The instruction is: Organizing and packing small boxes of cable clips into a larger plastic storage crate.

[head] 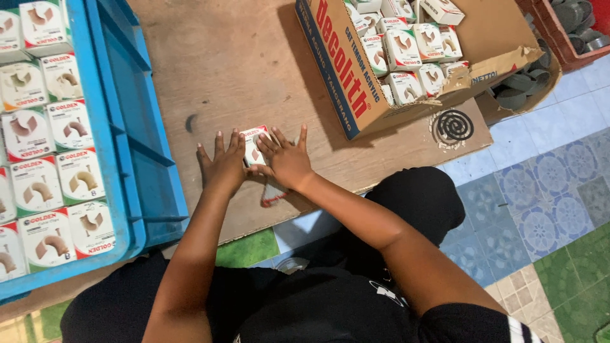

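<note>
1. Head view, bottom of the frame: the person's black-clothed lap and knees fill the lower middle, with both bare forearms reaching up toward the centre of the frame.
2. Patterned floor tiles [546, 209] in blue, grey and green show at the lower right.
3. Left hand [223, 166] lies at centre frame, palm down, fingers [219, 145] spread and straight, pressed against the left side of a small white cardboard box with red trim [254, 145].
4. Right hand [287, 162] lies just beside it, fingers likewise spread flat, touching the right side of the same small box; the box sits between the two hands, not clenched by curled fingers, only pinched between them.
5. That box rests on a flat brown cardboard sheet [222, 70] serving as the desk, at centre frame.
6. A small red-and-white scrap [274, 195] lies on the sheet just below the right wrist.
7. At the left edge, a blue plastic crate [136, 159] holds rows of matching white boxes printed with a brown curved fitting [47, 184].
8. Right of centre, a black spiral coil mark [454, 126] shows on the sheet.
9. At the upper right, a large open brown carton with red lettering [346, 70] holds more of the same white boxes [406, 51].
10. Grey round plastic parts [524, 86] sit beyond it, near a red crate [559, 38] in the top right corner.
</note>
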